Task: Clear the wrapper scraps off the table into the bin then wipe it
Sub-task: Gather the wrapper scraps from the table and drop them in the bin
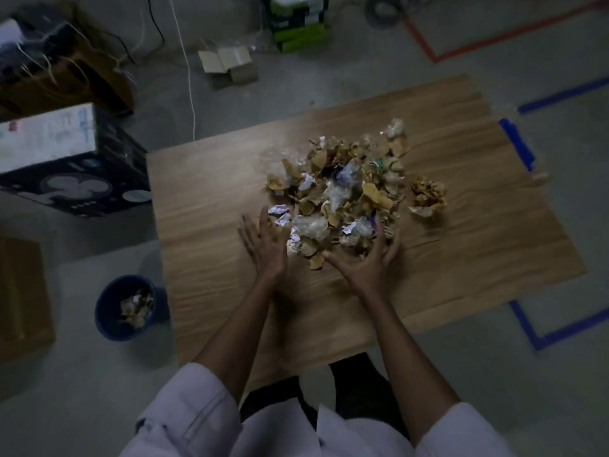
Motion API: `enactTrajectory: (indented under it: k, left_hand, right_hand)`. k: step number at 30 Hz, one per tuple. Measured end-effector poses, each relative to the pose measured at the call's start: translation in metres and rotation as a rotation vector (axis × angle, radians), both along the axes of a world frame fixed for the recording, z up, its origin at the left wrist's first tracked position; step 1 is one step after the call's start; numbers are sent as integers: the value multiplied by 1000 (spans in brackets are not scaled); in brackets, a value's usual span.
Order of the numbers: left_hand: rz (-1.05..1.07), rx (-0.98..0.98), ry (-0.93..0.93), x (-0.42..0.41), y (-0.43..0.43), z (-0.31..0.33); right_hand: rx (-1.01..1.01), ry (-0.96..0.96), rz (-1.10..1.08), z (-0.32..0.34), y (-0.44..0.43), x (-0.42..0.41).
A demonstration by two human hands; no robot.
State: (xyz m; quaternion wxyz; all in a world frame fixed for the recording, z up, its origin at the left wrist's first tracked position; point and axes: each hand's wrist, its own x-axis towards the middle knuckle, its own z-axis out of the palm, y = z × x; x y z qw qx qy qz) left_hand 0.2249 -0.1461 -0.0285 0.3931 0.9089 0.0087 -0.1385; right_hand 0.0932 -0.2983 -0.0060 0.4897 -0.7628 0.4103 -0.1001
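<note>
A heap of crumpled wrapper scraps (346, 189), brown, white and clear, lies in the middle of the wooden table (211, 206). One separate brown clump (426, 196) sits just right of the heap. My left hand (265, 244) is flat and open at the heap's near left edge, fingers spread. My right hand (372, 258) is open at the heap's near right edge, fingers touching the scraps. Both palms face the pile and hold nothing. On the floor to the left of the table stands a blue bin (127, 306) with some scraps inside.
A black and white fan box (71, 159) stands on the floor left of the table. Brown cardboard boxes (23, 298) lie at the far left. A small open carton (227, 65) and a green box (298, 23) sit beyond the table. Blue tape (517, 148) marks the floor on the right.
</note>
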Motion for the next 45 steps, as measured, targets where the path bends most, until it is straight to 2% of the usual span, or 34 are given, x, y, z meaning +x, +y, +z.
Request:
enactTrajectory:
  k: [2,5,7,9,12,16,20,22,28,32,37,42,45]
  left_hand:
    - [-42,-48,36,6,-20,-8]
    - [-240,-163,53,-5,-52,-16]
    - [-383,-199,23,-14,-65,-20]
    - [-404,-199,7,-17,-71,-25]
    - [-312,-247,-10,-16,-76,-20]
    - [-220,-286,55,-20,-85,-14]
    - [121,-500,218,-22,-83,-7]
    - [192,-561,273,-23,-84,3]
    - [250,-640,239,-35,-74,19]
    - [349,-921,171,-39,-80,71]
    - [188,-1209,159,-45,-81,122]
    - [85,-1232,159,-43,-86,153]
    - [183,-1216,142,-41,-89,161]
  right_hand:
    - [-76,60,92,-14,-16,15]
    - [-210,128,283,-27,-25,32]
    - [-264,122,375,-30,-23,43]
    - [-299,104,435,-33,-25,51]
    - [-304,61,517,-37,-32,57]
    - [-337,-83,394,-43,-20,61]
    - [-416,-146,370,-51,-16,55]
    - [-432,-159,415,-51,-14,52]
    - [-256,-240,275,-17,-3,49]
    - [-133,-438,178,38,3,53]
    - [77,-602,166,97,13,45]
    - [242,-637,177,117,12,41]
    - [497,-586,190,120,16,40]
